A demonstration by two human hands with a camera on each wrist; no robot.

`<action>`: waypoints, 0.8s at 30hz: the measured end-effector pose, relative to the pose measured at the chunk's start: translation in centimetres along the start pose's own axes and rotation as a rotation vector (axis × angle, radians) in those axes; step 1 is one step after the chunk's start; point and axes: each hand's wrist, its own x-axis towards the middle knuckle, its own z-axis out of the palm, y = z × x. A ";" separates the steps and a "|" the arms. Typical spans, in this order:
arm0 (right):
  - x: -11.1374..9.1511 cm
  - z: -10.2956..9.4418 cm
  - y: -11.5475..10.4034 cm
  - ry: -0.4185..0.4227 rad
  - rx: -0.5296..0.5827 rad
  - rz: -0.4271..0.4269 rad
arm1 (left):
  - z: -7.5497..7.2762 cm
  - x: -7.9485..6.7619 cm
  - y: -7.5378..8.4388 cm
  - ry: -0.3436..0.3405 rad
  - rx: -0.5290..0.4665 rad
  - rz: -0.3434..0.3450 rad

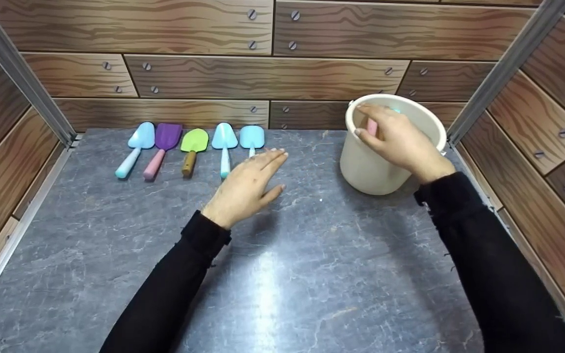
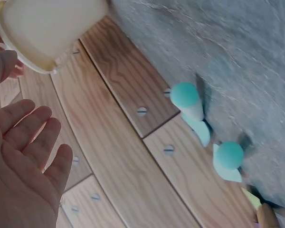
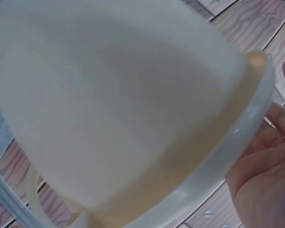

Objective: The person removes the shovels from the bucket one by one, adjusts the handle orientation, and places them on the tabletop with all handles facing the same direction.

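In the head view my right hand (image 1: 398,139) hangs over the near rim of a cream bucket (image 1: 375,169), fingers and thumb apart. A pink handle (image 1: 372,126) shows in the bucket between thumb and fingers; no grip on it is visible. Something turquoise (image 1: 396,110) peeks out behind the hand. My left hand (image 1: 245,184) hovers palm down with straight fingers, holding nothing. It partly covers the handle of a blue square-bladed toy shovel (image 1: 252,136). Left of that lie a light blue pointed shovel (image 1: 224,137), a green one (image 1: 194,141), a purple one (image 1: 168,136) and another light blue one (image 1: 142,136).
The shovels lie in a row along the back of a grey marbled tabletop (image 1: 165,255). Wood-patterned panels (image 1: 199,76) wall in the back and both sides, with metal posts (image 1: 503,73) at the corners. The bucket stands near the back right corner.
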 end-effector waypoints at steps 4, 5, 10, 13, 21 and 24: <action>0.3 -0.4 1.2 -0.010 0.006 0.041 | 0.0 -0.2 0.9 -0.015 -0.009 0.013; 0.4 -0.5 1.4 -0.012 0.008 0.051 | 0.0 -0.3 1.1 -0.021 -0.010 0.014; 0.7 -0.9 2.7 -0.038 -0.008 0.103 | 0.1 -0.6 2.1 -0.021 -0.012 0.050; 0.9 -1.0 3.3 -0.075 -0.048 0.132 | 0.2 -0.8 2.6 -0.014 -0.010 0.076; 1.6 -0.8 4.1 -0.204 -0.088 0.184 | 0.4 -1.1 3.8 -0.001 0.012 0.123; 1.9 -0.5 4.3 -0.223 -0.087 0.182 | 0.6 -1.3 4.1 -0.013 0.012 0.136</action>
